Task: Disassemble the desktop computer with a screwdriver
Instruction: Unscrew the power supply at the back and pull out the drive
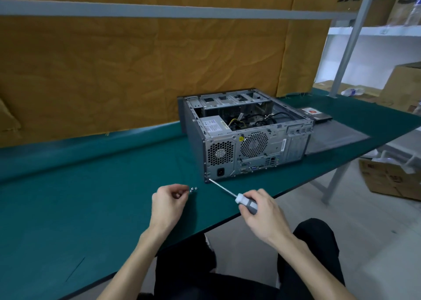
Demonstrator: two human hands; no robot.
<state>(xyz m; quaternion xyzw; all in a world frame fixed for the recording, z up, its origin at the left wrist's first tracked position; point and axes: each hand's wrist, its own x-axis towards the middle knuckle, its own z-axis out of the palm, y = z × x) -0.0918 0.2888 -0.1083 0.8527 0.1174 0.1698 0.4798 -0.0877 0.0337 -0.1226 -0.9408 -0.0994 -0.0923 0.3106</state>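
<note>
Head view: desktop computer (247, 135) lies open on green table (91, 185), likely heavy, rigid, sharp-edged metal; best held by its frame. Right hand (259, 213) grips screwdriver (237, 196), tip at the case's lower rear corner. Left hand (168, 199), loosely curled, beside loose screws (193, 189); whether it holds anything, cannot tell.

Screwdriver (237, 196) handle end inside right hand (262, 213); left hand (168, 203) fingertips curled under.

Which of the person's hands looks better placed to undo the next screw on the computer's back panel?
The right hand, probably. It grips the screwdriver, whose tip already sits at the case's lower rear corner. The left hand is by the loose screws.
</note>
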